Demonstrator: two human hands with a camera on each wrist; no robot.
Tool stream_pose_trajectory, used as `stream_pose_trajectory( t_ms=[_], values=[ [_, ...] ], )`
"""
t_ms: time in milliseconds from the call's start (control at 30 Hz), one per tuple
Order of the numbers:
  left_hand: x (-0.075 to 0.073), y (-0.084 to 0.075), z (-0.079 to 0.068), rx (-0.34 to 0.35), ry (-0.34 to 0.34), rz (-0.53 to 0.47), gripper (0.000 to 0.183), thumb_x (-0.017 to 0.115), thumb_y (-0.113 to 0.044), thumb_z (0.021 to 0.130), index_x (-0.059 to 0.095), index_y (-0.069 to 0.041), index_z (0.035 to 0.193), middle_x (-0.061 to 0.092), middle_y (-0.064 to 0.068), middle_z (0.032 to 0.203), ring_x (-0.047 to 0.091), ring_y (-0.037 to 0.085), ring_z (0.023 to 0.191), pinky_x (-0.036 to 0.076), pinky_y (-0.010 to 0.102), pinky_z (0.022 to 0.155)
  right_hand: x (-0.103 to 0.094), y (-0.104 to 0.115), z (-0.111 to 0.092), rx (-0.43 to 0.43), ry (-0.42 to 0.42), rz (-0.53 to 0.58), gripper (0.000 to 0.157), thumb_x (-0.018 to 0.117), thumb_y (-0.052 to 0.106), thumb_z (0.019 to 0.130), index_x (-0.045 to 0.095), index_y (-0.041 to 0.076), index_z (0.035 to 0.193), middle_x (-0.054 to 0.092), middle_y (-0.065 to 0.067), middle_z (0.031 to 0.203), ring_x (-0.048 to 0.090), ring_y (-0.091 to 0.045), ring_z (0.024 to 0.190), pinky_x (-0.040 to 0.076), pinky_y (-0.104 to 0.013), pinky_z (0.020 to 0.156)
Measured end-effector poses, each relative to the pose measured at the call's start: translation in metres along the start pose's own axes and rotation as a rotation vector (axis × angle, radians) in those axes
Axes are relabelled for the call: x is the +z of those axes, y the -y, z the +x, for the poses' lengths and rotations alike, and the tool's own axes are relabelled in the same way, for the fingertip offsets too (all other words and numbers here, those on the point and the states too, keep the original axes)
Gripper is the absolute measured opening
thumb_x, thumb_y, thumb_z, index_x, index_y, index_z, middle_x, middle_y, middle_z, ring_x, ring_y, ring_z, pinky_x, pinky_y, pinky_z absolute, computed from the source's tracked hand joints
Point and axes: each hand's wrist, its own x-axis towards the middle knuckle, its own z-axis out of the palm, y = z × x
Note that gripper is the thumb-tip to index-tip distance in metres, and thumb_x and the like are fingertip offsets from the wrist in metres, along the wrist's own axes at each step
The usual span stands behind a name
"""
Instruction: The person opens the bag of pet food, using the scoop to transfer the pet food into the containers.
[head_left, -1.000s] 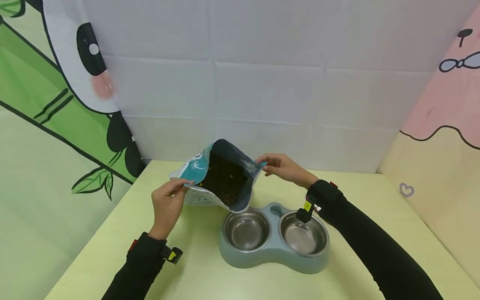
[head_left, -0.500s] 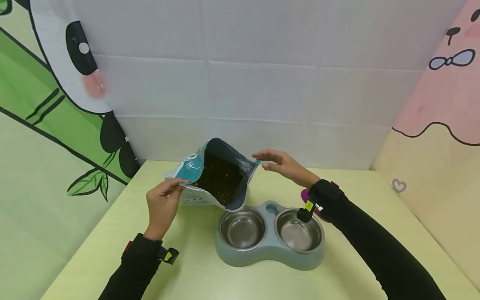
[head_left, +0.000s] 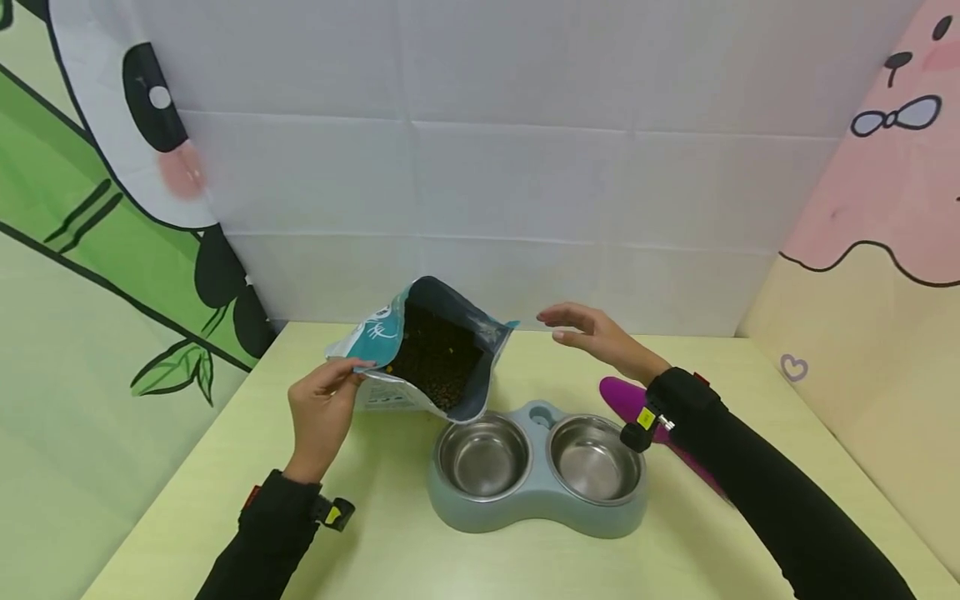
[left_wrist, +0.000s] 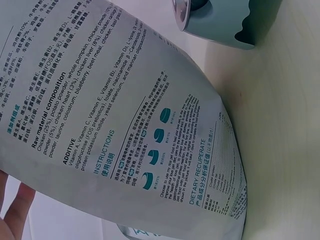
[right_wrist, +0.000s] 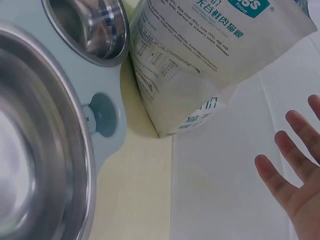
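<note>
A white and teal pet food bag [head_left: 378, 337] leans with its wide mouth facing the head camera, dark brown kibble [head_left: 438, 358] inside. My left hand [head_left: 324, 412] pinches the left edge of its rim between thumb and fingers. To the right of the bag, my right hand [head_left: 596, 337] hovers with fingers extended, holding nothing; the right wrist view shows its spread fingers [right_wrist: 287, 160] apart from the bag. In front of the bag stands a blue-grey double feeder [head_left: 536, 500] with two steel bowls, the left bowl [head_left: 483, 458] and the right bowl [head_left: 596, 462], both without food.
A magenta scoop-like object [head_left: 622, 396] lies on the pale yellow table [head_left: 390, 533], partly hidden under my right forearm. A white cloth wall [head_left: 517, 183] rises behind the table, with printed cartoon panels at both sides.
My right hand has let go of the bag's right corner and moved away to the right. The magenta object has come into view beneath the right wrist. My left hand keeps its pinch.
</note>
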Motion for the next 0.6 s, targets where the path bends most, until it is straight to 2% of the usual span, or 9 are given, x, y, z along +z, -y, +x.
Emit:
stream_pose_trajectory(
  t_ms=[200,400,600],
  values=[
    [0.0,-0.001,-0.001,-0.003,-0.005,-0.009,0.015,0.061,0.005,0.08,0.067,-0.003,0.091,0.066,0.01,0.086,0.061,0.011,0.082,0.047,0.017,0.077,-0.003,-0.001,-0.013,0.037,-0.021,-0.004,0.037,0.049,0.018,0.093,0.041,0.009,0.129,0.044,-0.008,0.13,0.035,-0.029,0.124,0.033,-0.047,0.1],
    [0.001,-0.001,-0.003,-0.005,-0.006,-0.018,0.015,0.06,0.006,0.08,0.066,-0.002,0.091,0.066,0.011,0.087,0.061,0.009,0.083,0.047,0.017,0.077,-0.006,-0.004,-0.024,0.081,-0.042,-0.039,0.038,0.05,0.023,0.093,0.042,0.012,0.129,0.045,-0.007,0.13,0.036,-0.026,0.123,0.032,-0.05,0.1],
    [0.004,0.001,-0.003,-0.002,-0.006,-0.013,0.015,0.06,0.005,0.08,0.066,-0.003,0.092,0.066,0.01,0.087,0.06,0.01,0.083,0.047,0.018,0.077,-0.014,-0.008,-0.035,0.103,-0.084,-0.095,0.039,0.052,0.023,0.092,0.043,0.012,0.128,0.047,-0.007,0.128,0.04,-0.026,0.121,0.036,-0.049,0.097]
  ],
)
